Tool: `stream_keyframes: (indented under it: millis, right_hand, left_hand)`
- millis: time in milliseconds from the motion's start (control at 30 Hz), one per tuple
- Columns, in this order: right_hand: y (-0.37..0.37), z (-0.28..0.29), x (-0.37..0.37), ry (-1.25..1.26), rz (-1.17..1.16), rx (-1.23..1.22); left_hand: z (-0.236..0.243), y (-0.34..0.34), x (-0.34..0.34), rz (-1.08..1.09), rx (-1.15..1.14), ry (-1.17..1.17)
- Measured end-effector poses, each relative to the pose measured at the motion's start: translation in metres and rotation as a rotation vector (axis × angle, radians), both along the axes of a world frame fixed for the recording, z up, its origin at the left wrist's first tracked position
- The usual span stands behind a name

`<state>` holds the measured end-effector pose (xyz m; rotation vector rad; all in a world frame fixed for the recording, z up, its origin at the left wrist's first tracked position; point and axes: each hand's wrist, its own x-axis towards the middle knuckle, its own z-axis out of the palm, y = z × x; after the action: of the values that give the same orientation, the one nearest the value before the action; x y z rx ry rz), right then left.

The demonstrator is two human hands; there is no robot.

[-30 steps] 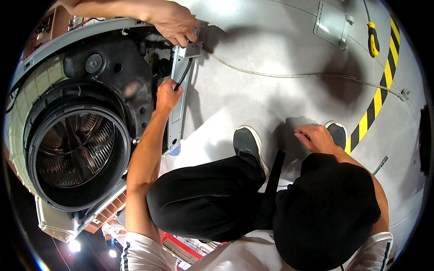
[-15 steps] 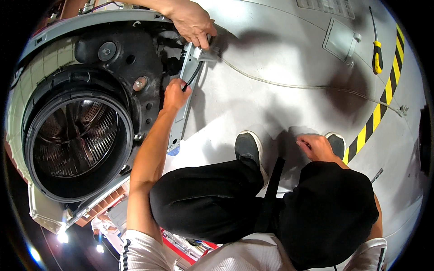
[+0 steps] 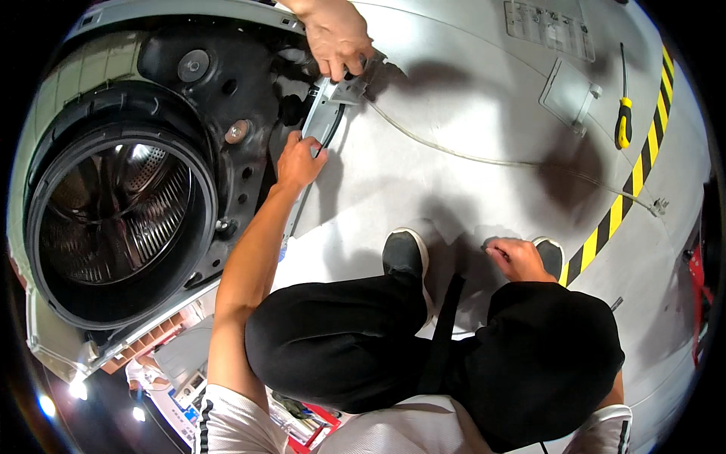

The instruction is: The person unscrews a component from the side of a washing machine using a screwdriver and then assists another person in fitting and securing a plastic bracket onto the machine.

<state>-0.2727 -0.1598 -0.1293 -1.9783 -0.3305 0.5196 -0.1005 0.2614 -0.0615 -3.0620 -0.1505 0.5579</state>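
Note:
My left hand (image 3: 301, 160) grips at the metal rail (image 3: 321, 113) of an opened washing machine, fingers curled around its edge beside a black cable (image 3: 335, 123). Above it, another person's hand (image 3: 339, 39) holds the rail's upper end at a metal bracket (image 3: 352, 89). My right hand (image 3: 513, 259) hangs loosely curled by my right knee, with nothing visible in it. The machine's drum opening (image 3: 121, 227), with a black rubber rim, lies left of my forearm, next to a dark front plate (image 3: 227, 98) with holes.
A pale cord (image 3: 469, 153) crosses the grey floor to a plug. A yellow-black screwdriver (image 3: 623, 125), a square metal piece (image 3: 567, 91) and a clear tray (image 3: 548, 29) lie at upper right, near striped floor tape (image 3: 639, 166). A red object (image 3: 699, 280) stands at far right.
The view has shifted slightly. My left hand's fingers have changed their hold at the rail and cable. The other person's hand stays at the bracket; my right hand stays by the knee.

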Motion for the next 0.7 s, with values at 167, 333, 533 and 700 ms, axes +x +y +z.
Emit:
stream_keyframes:
  millis: [167,333,533,700]
  right_hand:
    - [0.003,0.002,0.000,-0.007,0.008,-0.025]
    - [0.002,0.000,-0.002,-0.027,0.008,-0.049]
    - [-0.003,0.000,-0.003,-0.007,0.009,-0.071]
    - [-0.002,-0.002,-0.005,-0.045,-0.011,-0.044]
  left_hand:
    - [-0.006,0.004,-0.002,-0.011,-0.028,-0.047]
    - [-0.006,0.002,-0.001,0.010,-0.072,-0.042]
    - [-0.011,0.008,0.000,-0.024,-0.083,-0.044]
    - [-0.010,0.014,0.000,-0.050,-0.098,-0.045]
